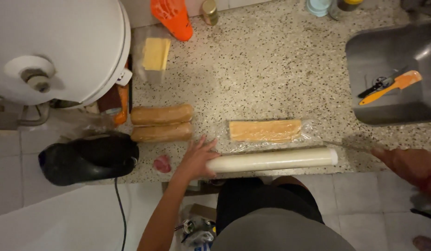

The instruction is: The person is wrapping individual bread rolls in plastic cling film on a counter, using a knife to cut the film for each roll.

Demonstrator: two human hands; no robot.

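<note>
We are pressing our left hand (197, 158) flat, fingers spread, against the left end of the roll of wrap (273, 160), which is lying lengthwise along the front edge of the desk (271, 69). The hand is open and is not gripping; it is simply bearing on the roll, which seems to be keeping it from rolling off the edge. Our right hand (410, 165) is sitting off the right end of the roll, blurred, and we cannot tell how far it is closed; a thin dark streak is running from it toward the roll's end, possibly a blade, but it is too smeared to name.

Just behind the roll, a flat tan slab of bread (265, 130) is lying on a clear sheet of wrap (313, 135), already spread under it so the film can fold over. To the left, 2 long bread rolls (162, 122) are resting side by side, touching, waiting apart from the sheet. A yellow block in a clear bag (156, 54) is sitting farther back. In the sink (392, 116) at the right, an orange-handled tool (392, 87) is lying out of the way. A black appliance (87, 158) is standing at the desk's left end.
</note>
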